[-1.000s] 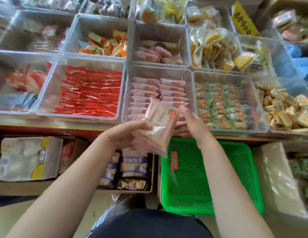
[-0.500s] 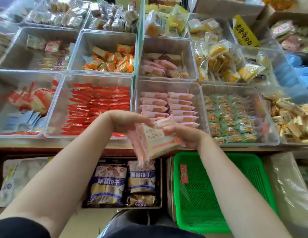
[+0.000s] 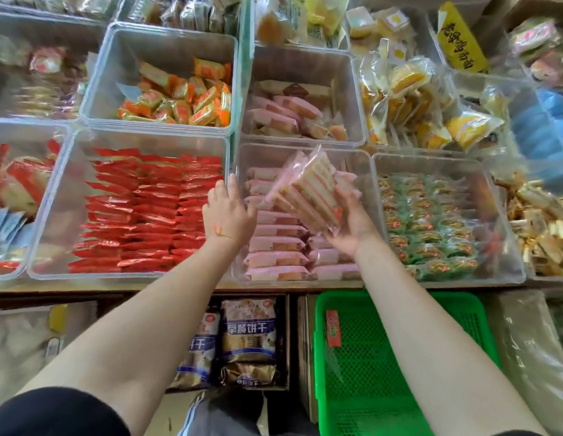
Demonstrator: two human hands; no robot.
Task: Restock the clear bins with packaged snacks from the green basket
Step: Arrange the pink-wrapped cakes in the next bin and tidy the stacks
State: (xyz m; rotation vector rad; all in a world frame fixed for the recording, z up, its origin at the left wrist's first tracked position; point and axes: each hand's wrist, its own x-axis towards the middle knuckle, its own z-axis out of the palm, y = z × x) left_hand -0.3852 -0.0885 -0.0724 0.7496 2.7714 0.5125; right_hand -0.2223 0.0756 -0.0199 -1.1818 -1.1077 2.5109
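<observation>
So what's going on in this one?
A person is restocking a snack display. Their right hand holds a stack of pink-wrapped snack packs tilted above the clear bin that already has two rows of the same pink packs. The left hand is beside the stack, at the bin's left wall, fingers relaxed and holding nothing. The green basket below the shelf looks nearly empty.
</observation>
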